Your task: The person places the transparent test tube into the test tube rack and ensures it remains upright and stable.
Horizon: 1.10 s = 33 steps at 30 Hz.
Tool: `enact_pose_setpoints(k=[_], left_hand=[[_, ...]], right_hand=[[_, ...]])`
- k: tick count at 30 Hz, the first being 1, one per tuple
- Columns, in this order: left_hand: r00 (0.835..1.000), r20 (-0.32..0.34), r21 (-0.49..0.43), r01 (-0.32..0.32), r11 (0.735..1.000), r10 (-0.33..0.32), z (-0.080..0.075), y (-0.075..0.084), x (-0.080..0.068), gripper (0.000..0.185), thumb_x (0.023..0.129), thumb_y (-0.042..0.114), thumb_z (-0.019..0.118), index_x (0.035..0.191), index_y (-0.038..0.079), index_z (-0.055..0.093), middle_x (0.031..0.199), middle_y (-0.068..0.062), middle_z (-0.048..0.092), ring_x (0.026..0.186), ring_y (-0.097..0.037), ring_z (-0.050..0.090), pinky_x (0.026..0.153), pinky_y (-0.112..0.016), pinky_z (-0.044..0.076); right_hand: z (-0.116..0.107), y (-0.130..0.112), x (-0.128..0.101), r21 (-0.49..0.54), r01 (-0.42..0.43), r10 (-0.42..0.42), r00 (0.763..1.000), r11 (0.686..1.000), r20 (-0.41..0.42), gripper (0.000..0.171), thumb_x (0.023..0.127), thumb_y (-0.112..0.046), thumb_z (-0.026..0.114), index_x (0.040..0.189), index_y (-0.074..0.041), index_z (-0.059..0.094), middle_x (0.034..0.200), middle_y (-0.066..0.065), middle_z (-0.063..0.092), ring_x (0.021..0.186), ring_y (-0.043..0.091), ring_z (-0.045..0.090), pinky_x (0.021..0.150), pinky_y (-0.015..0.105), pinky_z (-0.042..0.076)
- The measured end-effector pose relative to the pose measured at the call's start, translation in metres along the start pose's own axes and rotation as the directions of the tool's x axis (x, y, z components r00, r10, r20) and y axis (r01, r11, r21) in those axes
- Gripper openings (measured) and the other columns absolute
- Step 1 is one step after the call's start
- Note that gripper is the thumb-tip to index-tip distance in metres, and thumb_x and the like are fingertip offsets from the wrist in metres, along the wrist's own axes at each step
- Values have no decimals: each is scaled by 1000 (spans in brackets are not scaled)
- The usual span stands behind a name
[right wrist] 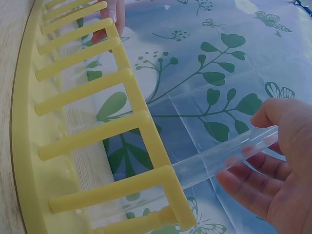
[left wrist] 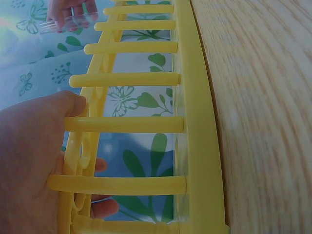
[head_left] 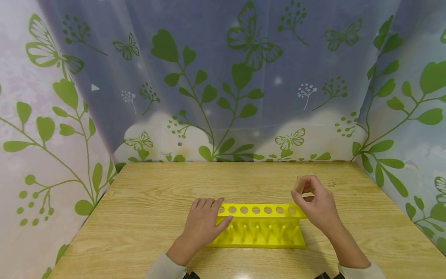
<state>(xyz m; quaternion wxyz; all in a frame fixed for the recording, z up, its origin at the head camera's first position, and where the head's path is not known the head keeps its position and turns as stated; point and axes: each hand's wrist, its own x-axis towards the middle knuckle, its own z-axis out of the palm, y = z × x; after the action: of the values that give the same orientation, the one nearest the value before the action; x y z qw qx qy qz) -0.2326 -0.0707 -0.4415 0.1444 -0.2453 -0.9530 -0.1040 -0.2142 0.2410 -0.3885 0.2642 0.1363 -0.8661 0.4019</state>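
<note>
A yellow test tube rack stands on the table, with a row of round holes along its top bar and upright pegs behind its front edge. My left hand grips the left end of the top bar, thumb in front and fingers behind. At the opposite end, my right hand pinches a clear test tube near its upper end between thumb and fingers. The tube slants down to the rack's end hole, and its faint lower part shows below the top bar in the right wrist view.
The rack rests on a wood-grain table. Behind it hangs a blue and white curtain printed with green leaves and butterflies, and similar cloth closes off both sides.
</note>
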Motion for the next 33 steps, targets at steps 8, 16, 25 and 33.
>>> enact_pose_setpoints(k=[8,16,25,33], left_hand=[[1000,10,-10,8,1000,-8,1,0,0,60,94,56,52,137,14,54,116,-5,61,109,-25,55,103,-47,37],[1000,8,0,6,1000,-6,0,0,0,59,95,56,52,137,14,54,116,-5,61,110,-25,55,102,-47,38],[1000,14,-11,20,1000,-20,-4,1,-2,61,95,56,51,137,13,53,118,-6,61,111,-26,55,103,-48,37],[999,45,-54,17,998,-15,-5,0,-1,62,96,57,48,140,13,51,124,-7,59,117,-28,52,108,-51,32]], right_hand=[[0,2,0,0,-10,10,1000,1000,12,23,90,-6,68,109,-4,55,86,1,58,80,1,58,64,20,54],[0,3,0,-24,-5,5,1000,1000,20,26,91,-9,68,113,-4,56,88,2,58,84,-1,57,67,20,54],[1,2,2,-13,6,-5,999,1000,43,23,91,-12,68,110,-7,55,102,5,61,87,4,60,68,20,54],[-1,1,0,-5,-61,61,994,998,86,35,91,-20,70,119,-5,53,113,10,60,93,14,61,73,22,54]])
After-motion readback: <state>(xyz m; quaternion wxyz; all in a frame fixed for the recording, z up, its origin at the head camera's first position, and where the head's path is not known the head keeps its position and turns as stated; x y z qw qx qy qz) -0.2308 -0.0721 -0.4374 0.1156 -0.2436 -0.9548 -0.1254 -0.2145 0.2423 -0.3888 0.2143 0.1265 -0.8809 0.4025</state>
